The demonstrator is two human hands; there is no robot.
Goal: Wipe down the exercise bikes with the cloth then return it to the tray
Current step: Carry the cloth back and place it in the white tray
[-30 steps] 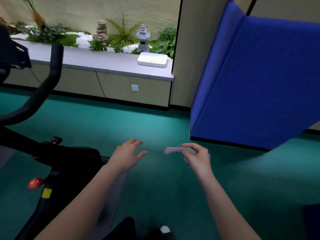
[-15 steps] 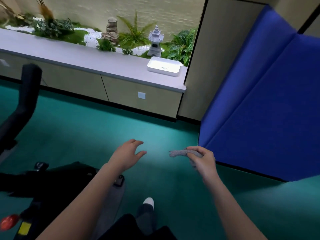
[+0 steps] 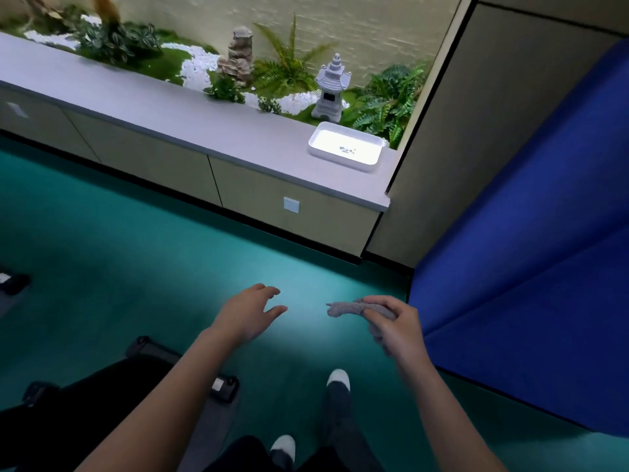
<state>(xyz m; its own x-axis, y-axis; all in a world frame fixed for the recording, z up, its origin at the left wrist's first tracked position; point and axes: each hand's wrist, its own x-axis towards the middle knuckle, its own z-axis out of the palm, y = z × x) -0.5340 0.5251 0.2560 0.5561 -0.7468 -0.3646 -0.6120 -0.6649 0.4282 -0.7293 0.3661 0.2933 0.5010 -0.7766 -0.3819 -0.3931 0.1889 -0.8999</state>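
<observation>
My right hand [image 3: 394, 327] grips a bunched grey cloth [image 3: 343, 308], whose free end sticks out to the left over the green floor. To the left of it my left hand [image 3: 248, 311] hovers with its fingers relaxed, holding nothing. A white rectangular tray [image 3: 367, 162] stands on the right end of the grey counter [image 3: 163, 110], well ahead of both hands. Only the black base of an exercise bike [image 3: 85, 403] shows at the lower left, behind my left forearm.
A large blue padded mat [image 3: 531, 267] leans against the wall on the right, close to my right hand. Behind the counter lies a planter with ferns, white pebbles and a stone lantern [image 3: 332, 93]. My feet [image 3: 337, 379] stand on the green floor.
The view has moved forward and right: the counter and tray are nearer, and the bike's handlebar has left the frame. Both hands keep the same pose, the right still holding the cloth.
</observation>
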